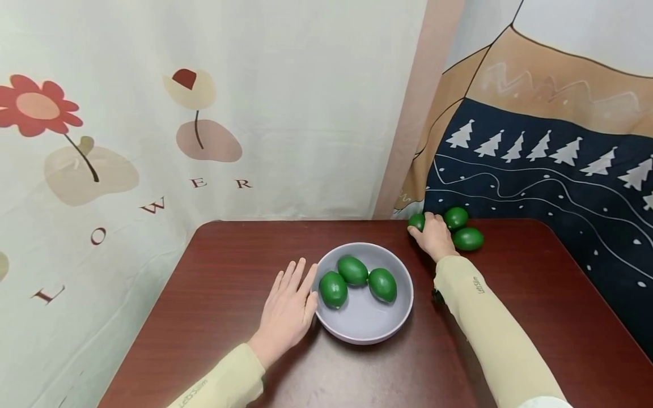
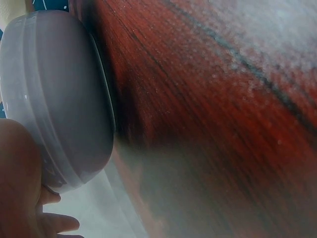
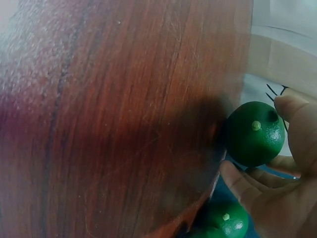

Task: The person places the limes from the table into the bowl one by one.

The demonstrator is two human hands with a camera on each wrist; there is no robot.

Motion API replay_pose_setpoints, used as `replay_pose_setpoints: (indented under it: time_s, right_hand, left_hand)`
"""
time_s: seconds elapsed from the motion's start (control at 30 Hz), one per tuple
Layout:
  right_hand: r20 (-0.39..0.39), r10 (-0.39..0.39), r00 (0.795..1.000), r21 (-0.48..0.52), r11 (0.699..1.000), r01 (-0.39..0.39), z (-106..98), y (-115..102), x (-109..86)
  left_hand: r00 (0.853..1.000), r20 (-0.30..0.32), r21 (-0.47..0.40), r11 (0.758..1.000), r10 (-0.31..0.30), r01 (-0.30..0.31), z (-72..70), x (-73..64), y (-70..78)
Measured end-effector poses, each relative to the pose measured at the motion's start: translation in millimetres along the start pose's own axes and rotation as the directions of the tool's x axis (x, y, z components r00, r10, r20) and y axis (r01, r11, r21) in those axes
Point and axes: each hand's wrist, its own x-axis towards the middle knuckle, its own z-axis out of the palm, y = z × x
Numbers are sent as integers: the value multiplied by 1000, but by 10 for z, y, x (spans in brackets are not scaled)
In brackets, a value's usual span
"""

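Note:
A grey bowl (image 1: pixel 361 328) stands on the table with three green limes (image 1: pixel 352 270) inside. My left hand (image 1: pixel 287 309) lies along the bowl's left side, its fingers straight. In the left wrist view, the thumb (image 2: pixel 19 168) is against the wall of the bowl (image 2: pixel 74 94). At the table's back edge, my right hand (image 1: pixel 435 237) holds another lime (image 1: pixel 416 221). The right wrist view shows this lime (image 3: pixel 255 134) between thumb and fingers, close to the tabletop. Just right of that hand are two more limes (image 1: pixel 467 239).
The dark red-brown table (image 1: pixel 224 266) has rounded back corners. Directly behind it hangs a pale curtain (image 1: pixel 306 113) printed with flowers and letters. A dark blue section with white trees (image 1: pixel 538 148) hangs at the right.

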Motion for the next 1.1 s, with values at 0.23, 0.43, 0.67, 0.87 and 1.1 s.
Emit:
replay_pose_setpoints:
  time_s: [0.23,0.43,0.67,0.87,1.1]
  right_hand:
    - [22,31,999,37,999,-32,-7,3,8]
    - [38,26,999,64,998,-28,-17,8,-2]
    - [22,-18,1000,72,997,16,-45,42,-52]
    - [4,-41,999,93,995,41,-116,28,-114]
    - [1,-59,998,107,993,59,-193,-10,-183]
  left_hand:
    - [1000,-14,-9,1000,3,-3,11,-5,-1]
    - [1000,-20,-9,1000,4,-4,9,-3,-1]
    - [1000,-20,-8,1000,6,-6,2,-6,4]
    - [1000,-23,-10,1000,3,-4,17,-5,-3]
    - [1000,-19,-21,1000,-5,5,32,-3,-10]
